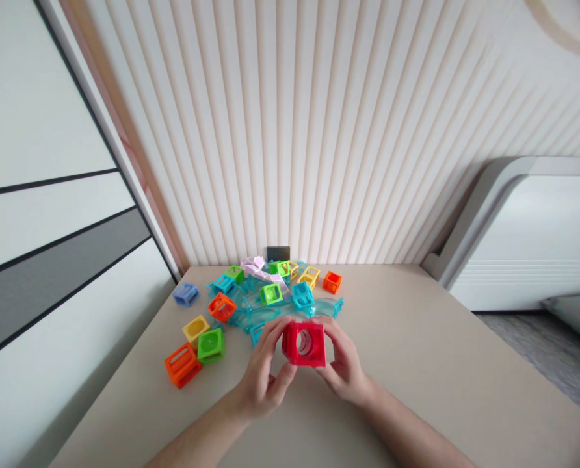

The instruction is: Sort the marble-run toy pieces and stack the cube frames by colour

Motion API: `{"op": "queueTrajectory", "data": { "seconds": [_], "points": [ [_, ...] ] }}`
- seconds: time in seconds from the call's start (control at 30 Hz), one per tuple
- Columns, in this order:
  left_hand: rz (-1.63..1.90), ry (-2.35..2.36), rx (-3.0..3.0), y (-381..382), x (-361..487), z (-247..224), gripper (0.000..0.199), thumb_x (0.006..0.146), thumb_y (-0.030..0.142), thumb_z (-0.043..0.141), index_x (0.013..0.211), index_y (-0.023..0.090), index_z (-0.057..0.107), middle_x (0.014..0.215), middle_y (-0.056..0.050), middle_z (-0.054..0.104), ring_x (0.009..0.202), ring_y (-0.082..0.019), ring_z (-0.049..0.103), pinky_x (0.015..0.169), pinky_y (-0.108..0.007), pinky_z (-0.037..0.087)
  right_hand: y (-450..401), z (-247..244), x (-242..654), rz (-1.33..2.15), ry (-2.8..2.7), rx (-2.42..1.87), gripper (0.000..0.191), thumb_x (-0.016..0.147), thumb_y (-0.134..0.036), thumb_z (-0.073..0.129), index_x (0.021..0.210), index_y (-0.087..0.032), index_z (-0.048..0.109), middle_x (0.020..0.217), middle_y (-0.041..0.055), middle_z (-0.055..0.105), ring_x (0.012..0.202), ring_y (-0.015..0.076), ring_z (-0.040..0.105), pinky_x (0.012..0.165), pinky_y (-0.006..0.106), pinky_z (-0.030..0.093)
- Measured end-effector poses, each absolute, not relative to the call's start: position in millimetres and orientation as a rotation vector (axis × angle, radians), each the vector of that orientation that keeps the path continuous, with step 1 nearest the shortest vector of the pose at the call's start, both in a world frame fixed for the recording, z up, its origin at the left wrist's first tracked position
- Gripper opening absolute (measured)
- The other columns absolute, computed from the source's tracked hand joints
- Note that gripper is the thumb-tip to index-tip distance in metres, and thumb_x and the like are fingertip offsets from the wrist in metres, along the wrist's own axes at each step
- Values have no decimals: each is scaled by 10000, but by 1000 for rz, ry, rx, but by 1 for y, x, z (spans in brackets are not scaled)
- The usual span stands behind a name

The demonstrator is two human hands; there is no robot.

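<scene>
A red hollow cube block (322, 344), with a round opening facing me, is held up over the near middle of the table. My left hand (266, 375) grips its left side, fingers on top and thumb at the lower edge. On the right side, my right hand (341, 364) holds the same block between fingers and thumb. Just behind the hands lie a blue block (302, 295), a green block (271, 294) and clear teal track pieces (255, 316). Part of another blue block (256, 333) is hidden behind my left hand.
Orange (183, 365), green (210, 345) and yellow (196, 329) blocks sit on the table's left. An orange block (331, 281) stands back right. Lilac pieces (265, 272) lie among the pile, before a black box (278, 253) by the ribbed wall (290, 130).
</scene>
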State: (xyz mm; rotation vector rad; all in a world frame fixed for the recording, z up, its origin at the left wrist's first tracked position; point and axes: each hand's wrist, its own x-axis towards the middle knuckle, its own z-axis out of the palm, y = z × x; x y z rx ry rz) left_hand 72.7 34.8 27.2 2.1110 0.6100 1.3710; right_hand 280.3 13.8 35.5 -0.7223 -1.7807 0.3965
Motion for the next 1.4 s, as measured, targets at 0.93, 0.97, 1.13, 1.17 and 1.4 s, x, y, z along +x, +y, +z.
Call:
{"op": "queueTrajectory", "data": {
  "seconds": [0.93, 0.97, 1.13, 1.17, 1.4],
  "points": [
    [1406, 539, 2025, 34, 67, 29, 482, 928, 358, 617, 1399, 304, 527, 1343, -128, 632, 1264, -344, 578, 1057, -535, 479, 13, 32, 287, 160, -1907, -748, 619, 892, -451, 702, 1444, -275, 485, 1242, 155, 703, 1052, 340, 702, 950, 529, 512],
    [1398, 536, 2020, 34, 67, 28, 483, 928, 352, 620, 1399, 308, 523, 1343, -122, 630, 1259, -337, 579, 1057, -532, 477, 13, 32, 287, 146, -1902, -732, 629, 893, -442, 705, 1454, -280, 471, 1239, 150, 704, 1045, 336, 704, 943, 523, 516],
    [1364, 575, 1874, 31, 71, 33, 445, 898, 358, 667, 1327, 304, 560, 1277, -105, 633, 1194, -319, 597, 1022, -503, 494, 15, 37, 285, 145, -1923, -771, 567, 971, -485, 568, 1482, -272, 444, 1230, 156, 694, 1047, 329, 687, 924, 511, 524],
    [1366, 598, 1812, 31, 73, 35, 434, 885, 358, 685, 1299, 293, 572, 1248, -102, 636, 1168, -311, 607, 1004, -486, 506, 16, 38, 283, 160, -1920, -786, 563, 986, -494, 532, 1493, -270, 434, 1240, 158, 685, 1062, 326, 676, 929, 506, 525],
    [1448, 753, 1278, 31, 88, 38, 460, 808, 377, 785, 1172, 259, 530, 1144, -59, 652, 1013, -222, 670, 866, -331, 560, 16, 32, 268, 186, -1934, -993, 852, 940, -447, 647, 1612, -278, 151, 1312, 150, 642, 1139, 305, 644, 965, 440, 532]
  ]
}}
